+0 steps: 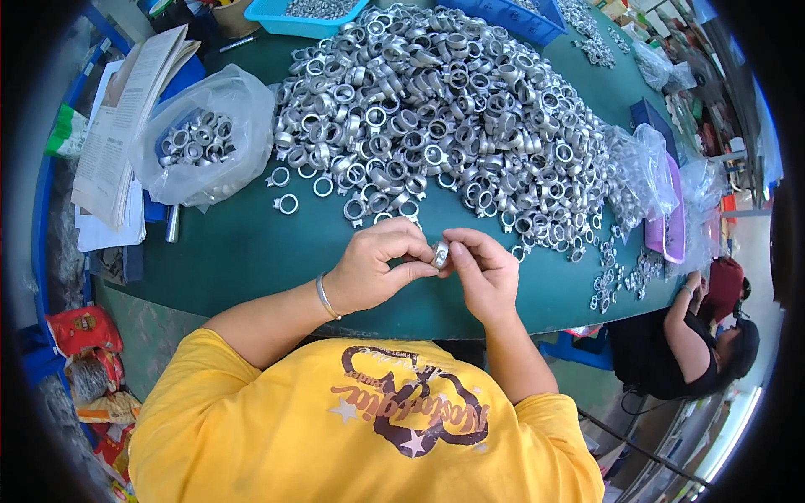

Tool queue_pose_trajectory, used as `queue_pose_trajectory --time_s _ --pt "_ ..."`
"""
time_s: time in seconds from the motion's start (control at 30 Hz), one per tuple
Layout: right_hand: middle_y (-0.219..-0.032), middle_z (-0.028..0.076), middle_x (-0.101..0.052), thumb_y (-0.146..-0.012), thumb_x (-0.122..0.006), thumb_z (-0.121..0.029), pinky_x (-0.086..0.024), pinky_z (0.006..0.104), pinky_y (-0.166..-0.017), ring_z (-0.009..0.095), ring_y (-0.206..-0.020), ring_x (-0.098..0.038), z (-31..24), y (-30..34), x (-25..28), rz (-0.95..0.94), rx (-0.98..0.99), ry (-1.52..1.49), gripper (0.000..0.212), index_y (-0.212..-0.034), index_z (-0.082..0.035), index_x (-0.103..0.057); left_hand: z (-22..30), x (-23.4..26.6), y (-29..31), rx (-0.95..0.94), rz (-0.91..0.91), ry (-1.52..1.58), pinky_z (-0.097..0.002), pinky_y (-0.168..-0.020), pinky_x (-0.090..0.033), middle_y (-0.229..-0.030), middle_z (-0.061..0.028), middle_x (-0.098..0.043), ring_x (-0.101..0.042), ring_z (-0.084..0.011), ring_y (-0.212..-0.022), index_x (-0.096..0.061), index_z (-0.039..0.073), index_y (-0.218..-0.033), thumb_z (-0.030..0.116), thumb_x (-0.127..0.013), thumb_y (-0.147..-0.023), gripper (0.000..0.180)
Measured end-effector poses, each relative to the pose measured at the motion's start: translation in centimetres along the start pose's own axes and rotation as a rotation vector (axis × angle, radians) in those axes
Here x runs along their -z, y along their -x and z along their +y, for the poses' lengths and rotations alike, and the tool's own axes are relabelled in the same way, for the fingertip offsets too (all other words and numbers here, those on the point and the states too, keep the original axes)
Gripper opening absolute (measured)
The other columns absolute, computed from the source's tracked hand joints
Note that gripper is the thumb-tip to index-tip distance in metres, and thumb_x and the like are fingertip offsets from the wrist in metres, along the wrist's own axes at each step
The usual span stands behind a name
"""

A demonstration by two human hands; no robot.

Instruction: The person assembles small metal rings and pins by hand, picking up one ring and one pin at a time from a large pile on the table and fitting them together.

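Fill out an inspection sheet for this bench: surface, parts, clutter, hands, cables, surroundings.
Surface: dark green tabletop, largely covered.
Parts: silver metal ring in hand; large heap of silver metal rings beyond.
Clutter: translucent plastic bag holding metal parts; printed papers; purple plastic bin.
Hands: left hand pinches the ring; right hand has fingertips at it.
Cables: thin dark line, lower right; cable or rod unclear.
Surroundings: person in black, right.
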State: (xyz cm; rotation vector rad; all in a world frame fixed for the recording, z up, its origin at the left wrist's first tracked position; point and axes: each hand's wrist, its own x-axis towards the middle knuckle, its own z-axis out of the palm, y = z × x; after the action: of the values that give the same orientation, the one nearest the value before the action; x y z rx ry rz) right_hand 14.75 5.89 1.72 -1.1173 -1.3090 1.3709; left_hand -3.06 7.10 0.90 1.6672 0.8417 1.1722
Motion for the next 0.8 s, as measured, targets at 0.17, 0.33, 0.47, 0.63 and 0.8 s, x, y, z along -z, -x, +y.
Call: queue_pose_trajectory --time_s 0.17,0.33,0.47,0.63,0.8 --pt "-0.076 0.006 -0.061 -0.091 -0.051 -0.009 -0.049 0.0215 -0.058 0.011 -0.065 -0.059 -0.8 -0.5 0.2 -0.031 -0.254 -0.215 0.018 -0.103 0.003 -0.057 -0.3 0.2 0.0 -0.148 -0.019 -0.124 -0.0260 -0.060 -0.045 -0.075 -0.0050 -0.060 -0.056 -0.0167 -0.068 -0.064 0.003 -0.074 -0.001 -0.072 -0.065 0.012" --pt "-0.081 0.009 -0.062 -0.087 -0.056 -0.004 -0.050 0.0230 -0.062 0.013 -0.072 -0.060 0.0 -0.4 0.1 -0.114 -0.102 -0.233 0.014 -0.099 0.003 -0.057 -0.4 -0.2 0.7 -0.047 0.033 -0.058 -0.0237 -0.056 -0.044 -0.077 -0.0062 -0.060 -0.055 -0.0134 -0.065 -0.060 0.002 -0.087 0.000 -0.068 -0.072 0.017" --pt "-0.093 0.012 -0.062 -0.070 -0.070 0.005 -0.049 0.0267 -0.073 0.017 -0.086 -0.059 -0.6 -0.6 -0.9 0.110 0.206 -0.335 0.020 -0.086 0.000 -0.059 -0.6 0.2 0.5 0.610 -0.001 0.582 -0.0198 -0.051 -0.045 -0.079 -0.0068 -0.060 -0.057 -0.0110 -0.061 -0.053 0.001 -0.099 0.010 -0.054 -0.088 0.014" --pt "-0.086 0.012 -0.061 -0.063 -0.071 0.006 -0.048 0.0311 -0.065 0.024 -0.075 -0.059 -1.1 -1.9 -0.5 -0.093 0.689 0.509 0.021 -0.081 -0.001 -0.061 -0.7 0.9 0.2 0.803 -0.017 1.115 -0.0211 -0.043 -0.042 -0.079 -0.0072 -0.059 -0.057 -0.0126 -0.057 -0.054 0.001 -0.098 0.025 -0.041 -0.095 0.027" --pt "-0.074 0.010 -0.056 -0.071 -0.068 -0.003 -0.045 0.0338 -0.061 0.026 -0.070 -0.055 1.2 -4.9 -0.9 -0.035 0.516 0.814 0.013 -0.083 -0.004 -0.063 -1.0 1.7 -0.3 0.672 0.315 1.075 -0.0167 -0.037 -0.025 -0.068 -0.0023 -0.047 -0.039 -0.0069 -0.047 -0.050 0.007 -0.082 0.024 -0.043 -0.093 0.021"
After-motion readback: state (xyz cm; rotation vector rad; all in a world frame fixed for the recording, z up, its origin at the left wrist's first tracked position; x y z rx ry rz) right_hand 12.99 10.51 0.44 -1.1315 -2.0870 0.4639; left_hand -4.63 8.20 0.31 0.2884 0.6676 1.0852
